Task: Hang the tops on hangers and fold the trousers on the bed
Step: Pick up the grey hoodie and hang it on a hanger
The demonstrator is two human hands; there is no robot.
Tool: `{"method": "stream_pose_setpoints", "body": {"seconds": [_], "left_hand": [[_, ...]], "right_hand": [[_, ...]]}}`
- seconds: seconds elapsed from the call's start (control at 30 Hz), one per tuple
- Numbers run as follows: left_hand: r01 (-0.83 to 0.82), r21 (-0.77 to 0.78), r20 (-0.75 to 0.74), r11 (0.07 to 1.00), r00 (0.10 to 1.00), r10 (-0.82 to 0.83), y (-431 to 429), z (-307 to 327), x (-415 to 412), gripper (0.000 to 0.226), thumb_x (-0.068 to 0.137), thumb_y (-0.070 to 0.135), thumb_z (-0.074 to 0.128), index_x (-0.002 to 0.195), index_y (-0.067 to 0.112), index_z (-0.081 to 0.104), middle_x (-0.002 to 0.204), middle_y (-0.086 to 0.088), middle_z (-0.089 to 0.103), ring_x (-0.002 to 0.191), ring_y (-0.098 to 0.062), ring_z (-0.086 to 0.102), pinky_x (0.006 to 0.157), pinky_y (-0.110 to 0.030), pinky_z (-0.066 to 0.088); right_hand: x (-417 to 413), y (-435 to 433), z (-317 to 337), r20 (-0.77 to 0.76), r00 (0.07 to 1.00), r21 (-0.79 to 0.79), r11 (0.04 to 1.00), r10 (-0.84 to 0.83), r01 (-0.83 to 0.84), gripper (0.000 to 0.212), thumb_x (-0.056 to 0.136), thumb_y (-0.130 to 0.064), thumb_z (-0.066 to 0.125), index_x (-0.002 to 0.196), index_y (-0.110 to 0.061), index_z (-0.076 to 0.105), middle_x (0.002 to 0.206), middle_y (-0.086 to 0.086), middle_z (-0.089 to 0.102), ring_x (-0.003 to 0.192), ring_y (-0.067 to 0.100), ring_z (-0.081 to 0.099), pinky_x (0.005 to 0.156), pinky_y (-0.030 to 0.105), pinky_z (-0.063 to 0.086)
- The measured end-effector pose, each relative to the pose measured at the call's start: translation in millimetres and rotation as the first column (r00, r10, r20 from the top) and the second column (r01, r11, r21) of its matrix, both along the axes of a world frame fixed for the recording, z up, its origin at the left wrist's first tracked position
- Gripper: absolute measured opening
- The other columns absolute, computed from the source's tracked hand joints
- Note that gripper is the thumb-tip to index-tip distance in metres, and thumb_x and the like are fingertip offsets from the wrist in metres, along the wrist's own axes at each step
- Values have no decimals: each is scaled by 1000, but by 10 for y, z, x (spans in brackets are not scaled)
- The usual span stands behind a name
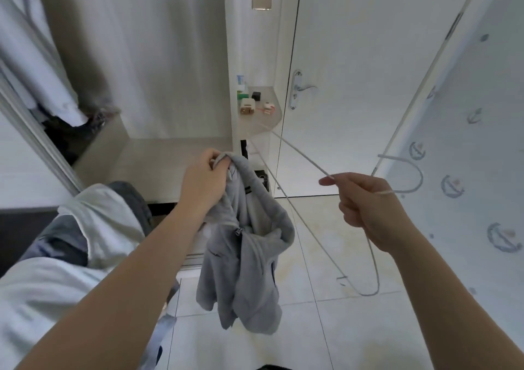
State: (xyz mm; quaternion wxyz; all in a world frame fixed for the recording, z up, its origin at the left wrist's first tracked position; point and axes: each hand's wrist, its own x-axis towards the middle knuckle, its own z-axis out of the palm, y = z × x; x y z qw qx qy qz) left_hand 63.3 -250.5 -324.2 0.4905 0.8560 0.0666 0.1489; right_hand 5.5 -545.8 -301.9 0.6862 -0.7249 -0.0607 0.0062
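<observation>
Grey hoodie (246, 250) pinched by left hand (202, 181), right hand (365, 202) grips hanger (297, 151) — clothes pile (96, 222) beside

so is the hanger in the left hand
No, the right hand grips the white wire hanger while the left hand holds the grey hoodie.

Small rounded beige corner shelf (256, 122) by the door is pretty cluttered: a couple of little green-and-blue bottles (241, 86) at the back, a black cube-shaped box (257, 96), a white-and-brown box (247, 106) and some tiny red-and-white bits (268, 107) out front. Glossy pale tiled floor (326, 327) below. Lower left, a rumpled white garment (105, 219) lies on top of grey-blue clothes (65, 236); can't tell what's under the pile.
</observation>
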Motion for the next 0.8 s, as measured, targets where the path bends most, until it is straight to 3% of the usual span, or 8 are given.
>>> {"method": "stream_pose_setpoints", "body": {"seconds": [0.1,0.3,0.47,0.53,0.6,0.73,0.8], "left_hand": [[-21,22,-7,1000,1000,21,-1,44,-49,20,102,37,52,90,27,64,71,11,59,60,2,56,57,-17,36],[29,89,-16,996,999,-28,45,74,-126,20,102,33,51,89,24,65,75,5,61,73,-17,58,69,-34,45],[137,166,6,976,990,-140,43,141,-227,18,100,30,54,85,35,63,78,14,62,75,-2,58,70,-26,43],[193,220,4,956,980,-199,48,201,-278,18,99,28,56,84,36,63,76,14,63,74,-1,60,70,-28,46],[260,249,2,933,963,-269,49,273,-348,13,98,29,58,89,33,66,78,11,66,78,-10,64,75,-36,53],[375,292,45,880,913,-405,-140,425,-556,11,92,41,55,91,35,64,81,19,65,77,-2,61,70,-24,48],[392,246,38,887,910,-412,-237,469,-612,12,93,38,58,88,32,67,78,15,67,75,-5,62,69,-26,49]], "right_hand": [[-217,-47,0,8,997,-55,996,77,-76,24,97,-27,60,95,-11,77,52,-4,27,44,14,21,44,20,21],[-455,-56,2,-23,989,-277,949,149,-150,26,101,-22,55,88,-20,78,48,0,33,44,17,26,46,23,24],[-435,152,48,-81,984,-361,916,157,-176,27,98,-20,57,82,-24,78,48,1,35,47,17,27,49,30,21],[-412,256,77,-85,979,-376,904,183,-202,28,98,-20,57,80,-26,77,48,0,37,45,16,29,46,26,22],[-382,349,85,-97,972,-403,884,214,-235,28,97,-21,57,78,-28,77,48,-1,38,45,15,30,44,24,23],[-296,695,-24,-112,963,-412,870,246,-270,26,96,-17,61,74,-13,75,41,-12,42,38,4,33,41,14,26],[-278,880,-115,-85,974,-377,898,210,-226,31,97,-12,60,67,-11,69,40,-14,46,38,2,38,42,10,27]]}}
